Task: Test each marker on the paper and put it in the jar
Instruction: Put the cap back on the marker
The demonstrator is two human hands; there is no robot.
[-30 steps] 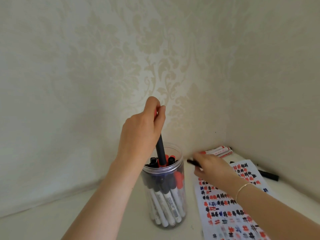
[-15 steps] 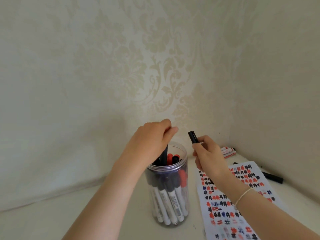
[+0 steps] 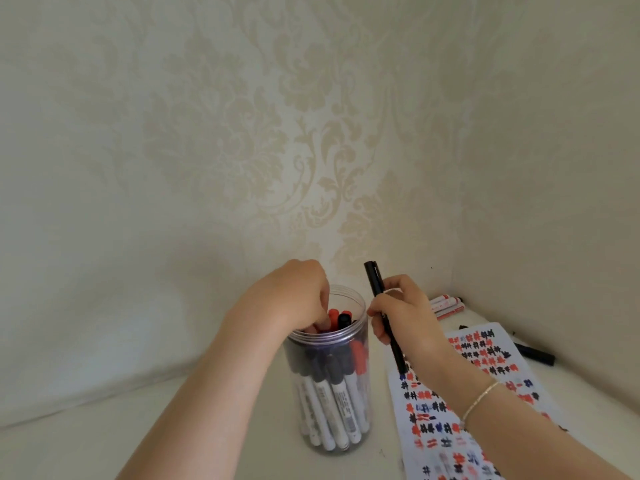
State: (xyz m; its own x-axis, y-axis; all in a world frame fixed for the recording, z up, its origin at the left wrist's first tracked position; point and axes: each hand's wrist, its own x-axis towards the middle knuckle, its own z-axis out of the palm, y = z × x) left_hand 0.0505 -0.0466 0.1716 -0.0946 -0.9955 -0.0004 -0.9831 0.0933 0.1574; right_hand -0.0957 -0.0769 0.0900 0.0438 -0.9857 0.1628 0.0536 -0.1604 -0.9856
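A clear plastic jar [image 3: 360, 344] stands on the table, packed with several black, blue and red markers, caps up. My left hand [image 3: 291, 299] is over its mouth with the fingertips curled down among the caps; any marker under them is hidden. My right hand [image 3: 405, 323] grips a black marker [image 3: 374, 284] nearly upright, just right of the jar and above the top left corner of the paper [image 3: 519, 388]. The paper lies to the right of the jar and is covered with black, red and blue test marks.
Red-capped markers [image 3: 446, 304] lie at the back right corner beyond the paper. A dark marker [image 3: 536, 355] lies along the right wall. Patterned walls close off the back and right sides. The pale table [image 3: 104, 441] stretches to the left of the jar.
My left hand has sunk from high above the jar to its mouth, taking a black marker down into it. My right hand picked up a black marker and raised it beside the jar.
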